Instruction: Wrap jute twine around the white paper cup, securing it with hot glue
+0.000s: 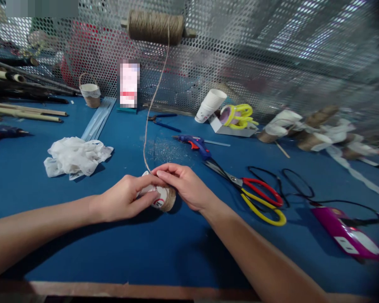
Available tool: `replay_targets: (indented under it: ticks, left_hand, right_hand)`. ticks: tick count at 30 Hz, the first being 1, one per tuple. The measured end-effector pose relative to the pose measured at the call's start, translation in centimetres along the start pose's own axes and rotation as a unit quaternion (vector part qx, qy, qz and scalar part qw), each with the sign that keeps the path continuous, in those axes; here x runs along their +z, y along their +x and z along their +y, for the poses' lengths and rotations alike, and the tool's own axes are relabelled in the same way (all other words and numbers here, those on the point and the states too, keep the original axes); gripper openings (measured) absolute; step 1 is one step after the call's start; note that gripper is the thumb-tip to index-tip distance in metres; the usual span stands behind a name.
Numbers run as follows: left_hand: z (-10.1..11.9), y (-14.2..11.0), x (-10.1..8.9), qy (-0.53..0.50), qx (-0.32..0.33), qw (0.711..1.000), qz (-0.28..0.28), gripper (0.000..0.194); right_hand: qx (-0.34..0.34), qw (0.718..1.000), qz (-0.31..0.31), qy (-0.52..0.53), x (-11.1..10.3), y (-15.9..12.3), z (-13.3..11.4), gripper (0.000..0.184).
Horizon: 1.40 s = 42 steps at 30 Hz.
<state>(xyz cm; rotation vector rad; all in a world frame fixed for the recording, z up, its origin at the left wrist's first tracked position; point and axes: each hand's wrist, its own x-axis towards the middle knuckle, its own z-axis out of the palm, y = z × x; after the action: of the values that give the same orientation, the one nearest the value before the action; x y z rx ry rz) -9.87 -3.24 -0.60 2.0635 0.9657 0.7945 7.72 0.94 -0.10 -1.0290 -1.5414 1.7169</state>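
Note:
A white paper cup (160,197) with a red and black print lies on its side, brown twine wound round one end. My left hand (134,195) is closed around the cup's body, thumb on the near side. At the wound end, my right hand (183,185) has its fingers pinched together over the cup, against the twine. One strand of twine (151,105) runs down from a large spool (154,27) to the cup between my hands. The right fingertips partly hide where the strand meets the cup.
A blue glue gun (194,145) and open scissors (262,198) lie to the right, near a purple device (347,235) with a black cord. Stacked cups (210,105) lean behind. Crumpled white fabric (77,155), glue sticks (99,120) and a small basket (91,94) stand left.

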Motion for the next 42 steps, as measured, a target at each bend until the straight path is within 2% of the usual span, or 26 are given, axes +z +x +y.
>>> replay_targets:
  ticks: [3, 5, 6, 7, 8, 9, 11, 13, 15, 20, 23, 24, 25, 26, 27, 31, 33, 37, 40, 42]
  left_hand:
    - [0.0, 0.0, -0.1, 0.010, -0.001, 1.000, 0.017, 0.026]
    - [-0.1, 0.1, -0.3, 0.020, 0.003, 0.999, 0.027, 0.026]
    - [-0.1, 0.2, -0.4, 0.026, 0.006, 0.999, 0.033, 0.026]
    - [-0.1, 0.3, -0.5, 0.032, 0.010, 0.999, 0.039, 0.026]
    - [-0.3, 0.4, -0.6, 0.038, 0.013, 0.998, 0.044, 0.026]
    - [-0.4, 0.5, -0.7, 0.043, 0.018, 0.998, 0.049, 0.026]
    - [-0.9, 0.7, -0.8, 0.048, 0.021, 0.997, 0.053, 0.026]
    - [-1.4, 0.8, -0.8, 0.053, 0.023, 0.997, 0.055, 0.026]
    - [-1.8, 0.9, -0.7, 0.054, 0.034, 0.997, 0.048, 0.025]
    - [-2.1, 0.8, -0.9, 0.056, 0.049, 0.997, 0.030, 0.023]
    - [-2.1, 0.9, -1.2, 0.057, 0.043, 0.997, 0.020, 0.023]
    - [-2.1, 1.0, -1.3, 0.058, 0.042, 0.997, 0.016, 0.023]
    - [-2.2, 1.1, -1.4, 0.058, 0.041, 0.997, 0.013, 0.023]
    - [-2.2, 1.1, -1.5, 0.055, 0.041, 0.998, 0.010, 0.023]
    - [-2.2, 1.2, -1.5, 0.049, 0.041, 0.998, 0.011, 0.023]
    - [-2.2, 1.1, -1.6, 0.031, 0.018, 0.999, 0.012, 0.021]
    - [-2.2, 1.0, -1.5, 0.025, 0.018, 0.999, 0.011, 0.022]
    - [-2.3, 1.0, -1.3, 0.011, 0.011, 1.000, 0.023, 0.022]
    - [-2.5, 1.0, -1.1, 0.002, -0.003, 1.000, 0.028, 0.023]
    - [-2.6, 1.1, -1.1, -0.004, -0.008, 0.999, 0.032, 0.023]
  right_hand:
    - [-0.017, 0.997, 0.006, -0.073, -0.8, 0.1, -1.0, 0.019]
    - [-0.052, 0.977, 0.075, -0.192, -2.5, 0.7, -1.9, 0.021]
    - [-0.073, 0.953, 0.131, -0.264, -3.7, 1.2, -2.3, 0.021]
    - [-0.073, 0.909, 0.216, -0.349, -5.1, 1.9, -2.6, 0.020]
    - [-0.044, 0.857, 0.286, -0.427, -6.5, 2.6, -2.9, 0.018]
    - [-0.024, 0.837, 0.314, -0.449, -7.9, 3.3, -2.9, 0.013]
    - [0.014, 0.826, 0.319, -0.464, -10.3, 4.7, -2.6, 0.004]
    - [0.046, 0.825, 0.312, -0.469, -11.8, 5.8, -1.9, 0.020]
    - [0.062, 0.826, 0.310, -0.467, -12.6, 6.3, -1.2, 0.027]
    - [0.036, 0.834, 0.345, -0.430, -11.9, 5.3, -1.6, 0.014]
    - [-0.012, 0.855, 0.352, -0.381, -10.4, 2.7, -3.1, 0.029]
    - [-0.022, 0.875, 0.330, -0.354, -9.7, 1.5, -3.5, 0.028]
    - [-0.018, 0.915, 0.282, -0.288, -9.0, 0.3, -3.9, 0.024]
    - [0.011, 0.940, 0.231, -0.252, -8.4, -0.8, -4.2, 0.022]
    - [0.028, 0.948, 0.196, -0.249, -7.7, -2.0, -4.4, 0.022]
    - [0.002, 0.955, 0.135, -0.263, -5.9, -4.9, -3.9, 0.026]
    - [0.016, 0.953, 0.127, -0.276, -5.4, -5.5, -3.5, 0.027]
    - [0.028, 0.925, 0.137, -0.355, -4.9, -5.9, -3.3, 0.024]
    - [-0.023, 0.897, 0.125, -0.423, -4.8, -6.1, -3.1, 0.024]
    - [-0.076, 0.860, 0.120, -0.490, -4.8, -6.3, -2.9, 0.026]
